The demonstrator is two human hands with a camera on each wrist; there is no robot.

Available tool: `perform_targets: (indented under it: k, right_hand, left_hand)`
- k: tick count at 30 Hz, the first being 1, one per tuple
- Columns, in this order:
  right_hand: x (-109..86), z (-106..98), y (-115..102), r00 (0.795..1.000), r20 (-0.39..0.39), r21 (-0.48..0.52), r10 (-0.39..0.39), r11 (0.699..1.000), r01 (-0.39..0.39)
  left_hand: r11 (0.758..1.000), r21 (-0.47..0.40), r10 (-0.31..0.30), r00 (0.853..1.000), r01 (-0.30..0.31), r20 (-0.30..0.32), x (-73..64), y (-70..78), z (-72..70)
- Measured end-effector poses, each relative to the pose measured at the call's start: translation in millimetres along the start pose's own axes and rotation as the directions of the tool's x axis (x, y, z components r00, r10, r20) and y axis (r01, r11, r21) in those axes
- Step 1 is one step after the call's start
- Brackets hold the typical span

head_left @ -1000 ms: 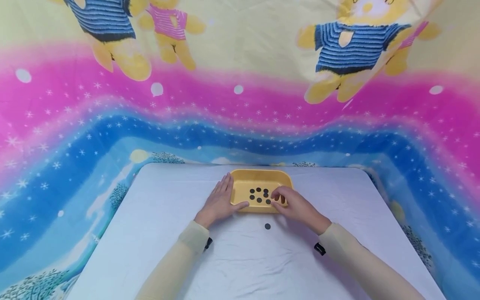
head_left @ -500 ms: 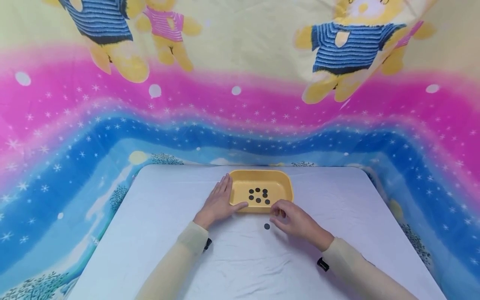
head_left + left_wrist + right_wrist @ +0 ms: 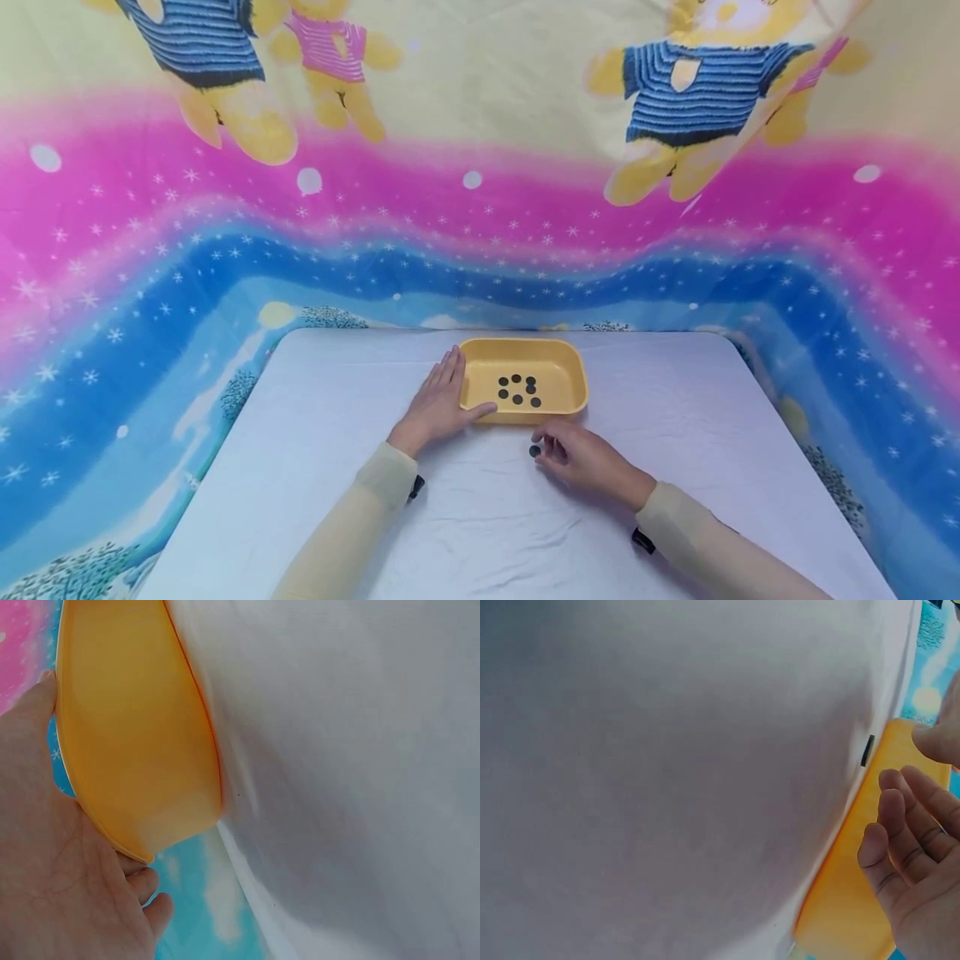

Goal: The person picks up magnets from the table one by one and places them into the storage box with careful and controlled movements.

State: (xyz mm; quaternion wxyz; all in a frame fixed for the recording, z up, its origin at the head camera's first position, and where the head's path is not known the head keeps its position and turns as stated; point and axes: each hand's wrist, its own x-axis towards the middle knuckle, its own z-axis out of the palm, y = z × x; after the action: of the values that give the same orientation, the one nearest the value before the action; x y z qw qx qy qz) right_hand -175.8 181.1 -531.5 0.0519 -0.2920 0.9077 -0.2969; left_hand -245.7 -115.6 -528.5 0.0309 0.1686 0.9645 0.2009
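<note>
In the head view a yellow rectangular tray (image 3: 564, 373) stands on the table, with several small black discs (image 3: 517, 400) lying on its bottom. My left hand (image 3: 435, 408) rests on the tray's left end, fingers straight along the side and thumb over the front rim. In front of the tray a single black disc (image 3: 534, 451) lies on the cloth. My right hand (image 3: 592, 462) is right beside this disc, with thumb and forefinger apart. The right wrist view shows the same disc (image 3: 868, 751) off the fingertips, and the fingers loosely bent with nothing between them.
A white cloth (image 3: 465, 533) covers the table. Behind the table and along its sides hangs a printed curtain (image 3: 480, 250) with bears and snowflakes. The tray is near the table's back edge. Each wrist bears a black camera (image 3: 642, 540).
My right hand has drawn back from inside the tray, over its front rim, down to the loose disc on the cloth. The left hand and the tray have stayed in place.
</note>
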Motion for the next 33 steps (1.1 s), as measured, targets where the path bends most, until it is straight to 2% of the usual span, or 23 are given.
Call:
perform_targets:
  k: [6, 13, 19, 27, 33]
  right_hand:
    - [4.0, 3.3, 1.3, 0.999, 0.025, -0.032, 0.042, 0.999, -0.041]
    - [7.6, 5.2, 1.7, 0.999, 0.034, -0.058, 0.04, 0.998, -0.038]
    - [9.9, 8.6, 3.0, 0.997, 0.054, -0.086, 0.062, 0.995, -0.058]
    - [11.0, 9.8, 4.9, 0.997, 0.049, -0.08, 0.052, 0.996, -0.048]
    - [10.8, 9.0, 3.9, 0.995, 0.06, -0.08, 0.081, 0.994, -0.076]
  left_hand:
    - [1.0, -0.019, 0.004, 1.0, -0.004, -0.002, 0.5, 0.5, 0.0]
    - [1.0, 0.008, 0.0, 1.0, 0.0, 0.009, -0.4, 0.0, -1.8]
    - [1.0, -0.012, 0.0, 1.0, 0.0, 0.01, -0.7, 0.2, -1.8]
    - [1.0, -0.021, -0.009, 1.0, 0.01, 0.02, 0.3, 0.6, -1.2]
    - [1.0, -0.017, -0.004, 1.0, 0.005, 0.015, -0.1, 1.2, -1.9]
